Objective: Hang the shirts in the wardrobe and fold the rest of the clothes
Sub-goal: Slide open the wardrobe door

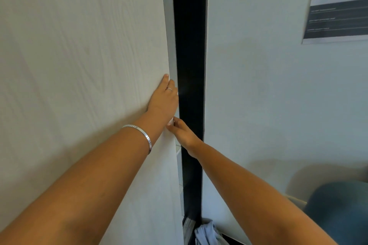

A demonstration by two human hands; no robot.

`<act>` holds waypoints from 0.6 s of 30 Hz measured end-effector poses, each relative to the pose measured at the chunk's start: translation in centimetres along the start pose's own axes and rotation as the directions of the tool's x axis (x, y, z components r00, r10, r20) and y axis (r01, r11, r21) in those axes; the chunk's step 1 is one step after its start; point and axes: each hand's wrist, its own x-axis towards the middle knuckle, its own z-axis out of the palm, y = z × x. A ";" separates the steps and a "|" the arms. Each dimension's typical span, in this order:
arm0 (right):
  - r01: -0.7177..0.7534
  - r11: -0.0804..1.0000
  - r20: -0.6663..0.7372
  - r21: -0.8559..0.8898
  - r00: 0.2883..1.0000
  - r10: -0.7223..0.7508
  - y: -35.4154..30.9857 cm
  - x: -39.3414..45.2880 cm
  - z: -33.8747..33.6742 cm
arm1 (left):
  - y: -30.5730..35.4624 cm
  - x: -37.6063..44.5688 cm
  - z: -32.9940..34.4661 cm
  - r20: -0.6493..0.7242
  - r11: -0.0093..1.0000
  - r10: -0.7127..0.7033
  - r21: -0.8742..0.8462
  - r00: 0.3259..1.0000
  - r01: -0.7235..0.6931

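Note:
A pale wood-grain wardrobe door (83, 65) fills the left half of the head view, with a narrow dark gap (190, 65) along its right edge. My left hand (163, 97) lies against the door's edge, its fingers hooked round the edge into the gap. Just below, my right hand (182, 131) grips the same edge, its fingers hidden behind the door. A light blue garment (206, 233) lies crumpled at the bottom of the gap. The wardrobe's inside is too dark to see.
A white wall (268, 95) stands right of the gap, with a printed paper notice (336, 6) at the upper right. A dark teal rounded object (338, 211) sits low at the right on a pale surface.

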 end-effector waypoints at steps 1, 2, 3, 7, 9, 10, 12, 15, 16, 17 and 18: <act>-0.010 1.000 0.019 -0.010 1.000 0.010 0.0 -0.5 0.7 | -0.2 -0.9 -0.1 0.003 1.000 -0.004 -0.005 1.000 0.004; -0.023 1.000 0.034 -0.019 0.999 0.024 0.0 -1.3 1.4 | -0.6 -2.0 -0.2 0.007 1.000 -0.009 -0.010 1.000 0.009; -0.035 0.999 0.042 -0.025 0.998 0.036 0.0 -2.1 2.2 | -0.9 -3.2 -0.3 0.010 1.000 -0.012 -0.015 1.000 0.013; -0.018 1.000 0.035 -0.014 0.999 0.018 0.7 -5.3 5.5 | -2.2 -7.3 -0.9 0.024 1.000 -0.013 -0.028 1.000 0.014; -0.010 1.000 0.035 -0.015 0.999 0.011 0.9 -7.0 7.2 | -3.0 -9.6 -1.3 0.031 1.000 -0.007 -0.023 0.999 0.008; -0.007 1.000 0.038 -0.011 0.999 0.008 0.9 -7.9 8.0 | -3.4 -10.8 -1.5 0.034 1.000 -0.004 -0.021 0.999 0.004; 0.007 1.000 0.044 -0.013 0.999 -0.007 0.9 -9.3 9.4 | -4.0 -12.9 -1.9 0.039 1.000 -0.007 -0.022 0.999 0.007; 0.015 1.000 0.065 -0.022 0.998 -0.013 0.3 -12.0 11.6 | -5.2 -16.7 -2.8 0.063 1.000 -0.010 -0.011 0.998 0.011; 0.026 0.999 0.070 -0.022 0.997 -0.024 0.1 -12.8 12.3 | -5.5 -17.7 -3.0 0.065 1.000 -0.010 -0.010 0.998 0.011; 0.033 0.999 0.077 -0.020 0.997 -0.032 0.0 -14.0 13.2 | -5.8 -19.2 -3.2 0.066 1.000 -0.014 -0.007 0.998 0.015; 0.041 0.999 0.071 -0.013 0.997 -0.040 0.0 -14.7 13.8 | -6.0 -20.1 -3.3 0.064 1.000 -0.015 -0.003 0.998 0.015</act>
